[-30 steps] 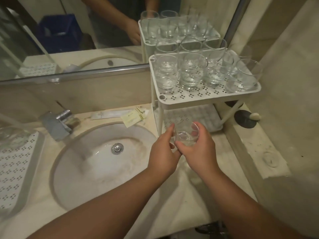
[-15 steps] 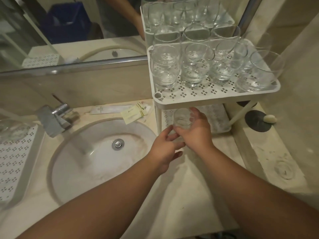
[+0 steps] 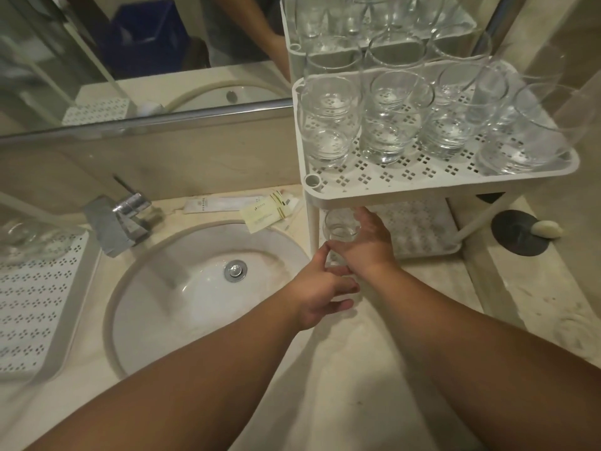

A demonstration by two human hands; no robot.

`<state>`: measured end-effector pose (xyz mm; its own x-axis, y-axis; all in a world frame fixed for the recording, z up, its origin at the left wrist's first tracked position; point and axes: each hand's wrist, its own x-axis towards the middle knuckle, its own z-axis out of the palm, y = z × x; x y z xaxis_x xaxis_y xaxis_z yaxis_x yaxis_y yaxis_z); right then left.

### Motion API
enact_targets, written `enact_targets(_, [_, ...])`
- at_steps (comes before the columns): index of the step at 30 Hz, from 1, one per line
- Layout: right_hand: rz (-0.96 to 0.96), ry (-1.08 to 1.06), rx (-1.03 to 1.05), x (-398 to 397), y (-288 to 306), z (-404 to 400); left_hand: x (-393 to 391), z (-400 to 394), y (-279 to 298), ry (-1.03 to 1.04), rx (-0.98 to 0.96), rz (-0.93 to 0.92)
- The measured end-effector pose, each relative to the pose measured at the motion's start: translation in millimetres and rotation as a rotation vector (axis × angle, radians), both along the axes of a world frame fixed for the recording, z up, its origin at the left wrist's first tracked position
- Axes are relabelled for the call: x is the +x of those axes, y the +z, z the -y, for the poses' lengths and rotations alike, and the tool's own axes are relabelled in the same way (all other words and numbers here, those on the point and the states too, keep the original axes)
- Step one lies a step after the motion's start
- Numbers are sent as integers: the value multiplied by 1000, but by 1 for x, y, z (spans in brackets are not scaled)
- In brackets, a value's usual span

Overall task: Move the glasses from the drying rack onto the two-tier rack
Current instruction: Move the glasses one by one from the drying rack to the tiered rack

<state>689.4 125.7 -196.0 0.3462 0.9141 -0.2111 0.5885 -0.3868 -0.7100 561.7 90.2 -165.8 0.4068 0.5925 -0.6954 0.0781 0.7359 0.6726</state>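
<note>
Drying rack (image 3: 39, 304) at left edge of frame; whatever glass sits at its far end is too blurred to count. Sink (image 3: 195, 288) centre-left. Left hand (image 3: 320, 288) hangs loose just below centre, fingers spread, gripping nothing, fingertips just short of the glass base. Right hand (image 3: 367, 242) is wrapped around a tumbler (image 3: 340, 227), upright, mouth up, at the front-left corner of the two-tier rack (image 3: 422, 190), right beside its front-left leg. Key relation: tumbler is under the top-tier lip, and the free lower tier (image 3: 419, 229) lies up-right of the right hand. Top tier looks full. Judgement: slide it in low and level; the rim could clip the lip.
</note>
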Motion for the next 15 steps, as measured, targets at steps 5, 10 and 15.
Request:
enact_targets(5, [-20, -16, 0, 0, -5, 0, 1, -3, -5, -15, -41, 0])
enact_targets(10, [-82, -47, 0, 3, -7, 5, 0, -2, -6, -36, -48, -11])
enact_targets(15, [-59, -42, -47, 1, -4, 4, -1, 0, -6, -53, -46, -37])
